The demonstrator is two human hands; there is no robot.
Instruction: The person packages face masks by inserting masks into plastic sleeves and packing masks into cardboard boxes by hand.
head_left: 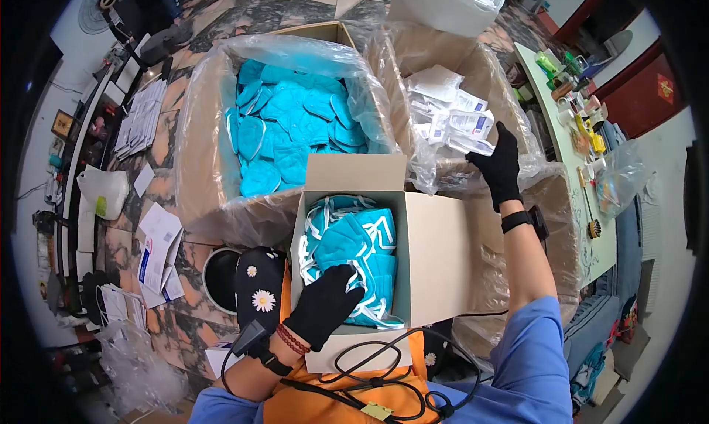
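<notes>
My left hand (323,306), in a black glove, rests at the lower left of an open carton (443,265), over folded teal masks (353,243) with white straps. Its fingertips are bent down onto the masks, and whether they grip one is hidden. To the upper right, my right hand (498,165), also gloved in black, hangs over the near edge of a plastic-lined box (509,91) holding white printed packets (447,114). Its thumb and fingers are spread apart with nothing between them, close beside the packets.
A large plastic-lined box (207,128) full of teal masks (288,121) stands ahead on the left. Another lined box (546,232) is at the right, beside a long table (591,224) with bottles and tools. Black cables (377,380) loop across my lap. Flattened white cartons (159,254) lie left.
</notes>
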